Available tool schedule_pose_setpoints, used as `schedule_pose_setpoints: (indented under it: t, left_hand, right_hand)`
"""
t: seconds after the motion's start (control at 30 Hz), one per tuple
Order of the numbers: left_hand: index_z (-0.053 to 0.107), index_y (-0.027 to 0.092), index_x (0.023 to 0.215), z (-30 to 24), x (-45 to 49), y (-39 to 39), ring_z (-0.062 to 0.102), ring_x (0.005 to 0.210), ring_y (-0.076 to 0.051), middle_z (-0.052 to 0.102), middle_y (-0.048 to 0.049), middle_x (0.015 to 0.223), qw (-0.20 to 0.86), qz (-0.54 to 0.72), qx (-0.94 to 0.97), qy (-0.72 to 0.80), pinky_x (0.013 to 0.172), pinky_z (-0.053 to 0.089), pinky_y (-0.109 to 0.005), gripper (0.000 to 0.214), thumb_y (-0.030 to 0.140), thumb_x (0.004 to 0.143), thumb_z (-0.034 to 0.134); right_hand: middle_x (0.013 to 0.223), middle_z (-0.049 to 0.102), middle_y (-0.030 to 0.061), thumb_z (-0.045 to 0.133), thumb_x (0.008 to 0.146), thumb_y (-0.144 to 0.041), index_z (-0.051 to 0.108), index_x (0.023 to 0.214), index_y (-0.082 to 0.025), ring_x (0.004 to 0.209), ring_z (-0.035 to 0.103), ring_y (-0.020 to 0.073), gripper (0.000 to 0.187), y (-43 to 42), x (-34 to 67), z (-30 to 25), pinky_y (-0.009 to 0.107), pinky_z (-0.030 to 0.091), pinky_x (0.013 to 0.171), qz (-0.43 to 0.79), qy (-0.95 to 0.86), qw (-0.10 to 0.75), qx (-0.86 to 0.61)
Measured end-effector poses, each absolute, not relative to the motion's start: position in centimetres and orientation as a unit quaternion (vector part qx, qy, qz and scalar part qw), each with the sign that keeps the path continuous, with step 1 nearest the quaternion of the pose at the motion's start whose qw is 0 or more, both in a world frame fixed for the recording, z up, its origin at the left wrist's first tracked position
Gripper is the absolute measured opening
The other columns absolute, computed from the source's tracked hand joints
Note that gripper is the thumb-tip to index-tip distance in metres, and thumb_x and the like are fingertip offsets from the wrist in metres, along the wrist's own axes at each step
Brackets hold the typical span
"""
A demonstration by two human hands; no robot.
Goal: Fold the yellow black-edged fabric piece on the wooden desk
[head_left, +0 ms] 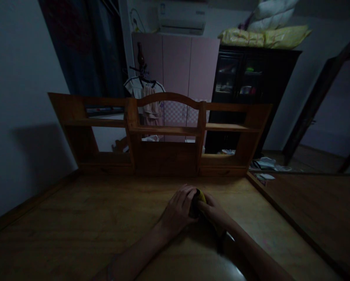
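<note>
Both my hands meet over the middle of a wooden desk (75, 218). My left hand (179, 208) is curled around a small yellow and dark object (199, 198). From the other side my right hand (214, 210) closes on the same object. The room is dim, and I cannot make out what the object is. Most of it is hidden by my fingers.
A wooden shelf unit (163, 130) with open compartments stands along the back of the desk. Behind it are a pink wardrobe (189, 66), a dark glass cabinet (242, 82) with bedding on top, and hanging clothes (145, 97). A wall runs along the left.
</note>
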State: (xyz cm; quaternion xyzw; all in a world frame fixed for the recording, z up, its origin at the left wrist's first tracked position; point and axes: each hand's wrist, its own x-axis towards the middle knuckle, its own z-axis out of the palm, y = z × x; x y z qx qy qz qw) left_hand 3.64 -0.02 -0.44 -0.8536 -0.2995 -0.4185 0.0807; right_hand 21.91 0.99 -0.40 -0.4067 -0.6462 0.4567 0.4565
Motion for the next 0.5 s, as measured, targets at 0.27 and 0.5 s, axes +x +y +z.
schedule_pose_setpoints:
  t: [0.27,0.5]
  left_hand:
    - [0.031,0.014,0.141,-0.4,3.9,-0.2,0.045,0.13,-0.033,0.049,-0.0166,0.134,0.085,-0.403,-0.865,-0.288,0.111,0.038,-0.053,0.091,0.019,0.066,0.082]
    - [0.028,0.014,0.143,-0.5,3.6,0.1,0.042,0.132,-0.033,0.046,-0.0175,0.137,0.091,-0.38,-0.877,-0.281,0.112,0.038,-0.052,0.09,0.021,0.07,0.08]
  right_hand:
    - [0.108,0.071,0.007,0.057,0.085,-0.033,0.066,0.114,-0.018,0.103,0.062,0.0275,0.033,0.7,21.7,-1.0,0.04,0.05,0.093,0.367,-0.685,0.464,-0.425]
    - [0.088,0.072,0.0061,0.05,0.086,-0.019,0.068,0.094,-0.016,0.078,0.064,0.0216,0.02,1.2,21.8,-1.5,0.03,0.049,0.074,0.258,-0.745,0.434,-0.436]
